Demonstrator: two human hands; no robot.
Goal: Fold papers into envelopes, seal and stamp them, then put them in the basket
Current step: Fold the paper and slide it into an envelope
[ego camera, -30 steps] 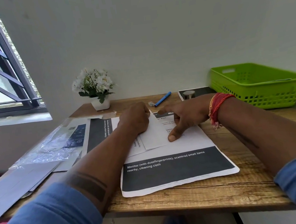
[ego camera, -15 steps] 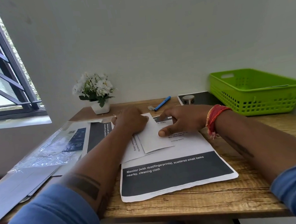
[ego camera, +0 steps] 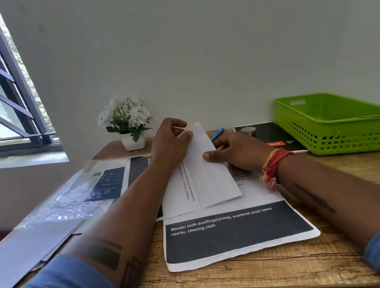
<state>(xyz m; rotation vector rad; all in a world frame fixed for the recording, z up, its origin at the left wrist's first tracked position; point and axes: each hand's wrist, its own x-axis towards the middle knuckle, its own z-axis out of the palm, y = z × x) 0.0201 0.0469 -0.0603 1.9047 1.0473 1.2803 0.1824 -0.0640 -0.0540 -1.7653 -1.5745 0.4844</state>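
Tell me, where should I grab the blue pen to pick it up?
Probably by the end of the blue pen that shows past the folded paper, coming from above. It lies flat on the table, and its lower part is hidden behind the paper and the right hand.

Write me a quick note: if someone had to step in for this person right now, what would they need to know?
Left hand: pinches the far end of the folded paper.
Right hand: thumb on top of the fold, fingers beneath it.
The paper is tipped up at its far end, over a printed sheet on the wooden table.
Green basket: far right; a flat sheet seems to lie inside.
Done: first lengthwise fold.
Left: finish the envelope, seal, stamp, drop it in the basket.
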